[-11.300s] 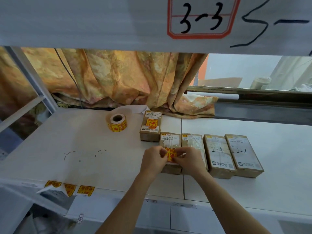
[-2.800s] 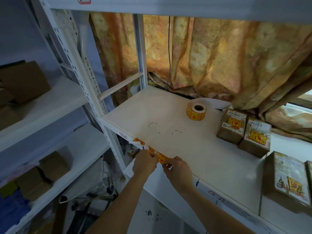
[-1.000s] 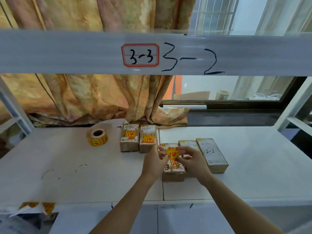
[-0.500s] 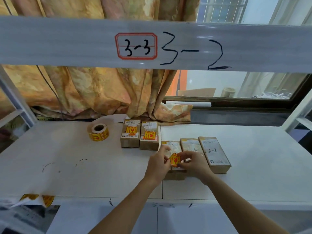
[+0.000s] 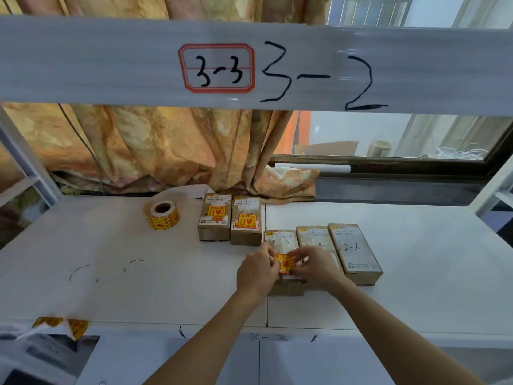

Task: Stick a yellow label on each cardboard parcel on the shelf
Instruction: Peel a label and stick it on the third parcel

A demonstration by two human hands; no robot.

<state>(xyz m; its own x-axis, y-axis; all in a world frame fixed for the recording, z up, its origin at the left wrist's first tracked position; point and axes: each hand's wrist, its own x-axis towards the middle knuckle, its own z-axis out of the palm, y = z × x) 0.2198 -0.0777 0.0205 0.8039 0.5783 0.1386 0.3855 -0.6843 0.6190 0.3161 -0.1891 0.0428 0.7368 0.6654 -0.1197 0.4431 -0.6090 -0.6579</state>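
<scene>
Both hands meet over the front row of boxes on the white shelf [image 5: 111, 259]. The left hand [image 5: 256, 270] & right hand [image 5: 316, 269] each pinch 1 side of a yellow label [image 5: 283, 263] w/ red marks. So each grip is closed on the label, fingers together on its edges. The label sits just above the top of the parcel [image 5: 280, 240] at the left end of the front row. Can't tell if it is stuck down yet.

Next to that parcel, on the right, is a 2nd parcel [image 5: 313, 236], partly hidden by the right hand. Right of that is a 3rd parcel [image 5: 354, 251] w/ "2-2" written on its white paper. Those 2 show no yellow label on top.

Behind, a bit to the left, 2 more parcels stand side by side & touch: the back left parcel [image 5: 215, 219] & the back right parcel [image 5: 246, 222]. Both have a yellow label on top.

Left of them lies the label roll [image 5: 161, 215], on its side, w/ a white strip of backing paper [image 5: 184, 191] trailing off behind it.

At the front left edge of the shelf, spare yellow labels [image 5: 62, 325] hang on a bit of white paper.

Above, the upper shelf beam [image 5: 83, 59] has a "3-3" tag [image 5: 216, 68] & "3-2" in black pen. A curtain [image 5: 155, 145] hangs behind the shelf.
</scene>
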